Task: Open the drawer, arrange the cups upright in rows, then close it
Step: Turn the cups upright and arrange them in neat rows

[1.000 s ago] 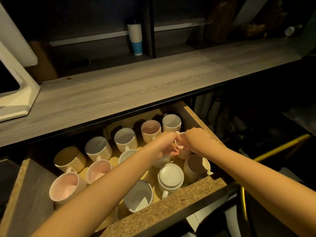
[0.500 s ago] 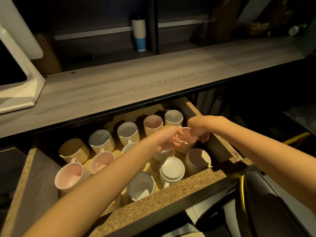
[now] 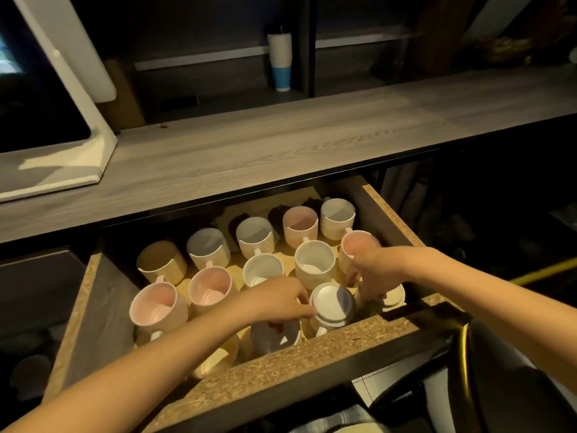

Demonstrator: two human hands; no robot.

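Nearest us, past the open drawer's chipboard front [image 3: 312, 357], our left hand [image 3: 278, 300] curls its fingers against an upside-down white mug [image 3: 332, 303]. Our right hand [image 3: 371, 270] grips a pink-lined mug [image 3: 354, 245]. Beyond stand upright mugs in rows, under the grey wooden surface [image 3: 281, 142].

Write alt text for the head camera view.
Two bare hands reach into an open drawer of mugs: the left hand touches an upside-down white mug, the right hand is at a pink-lined mug. Most mugs stand upright in rows.
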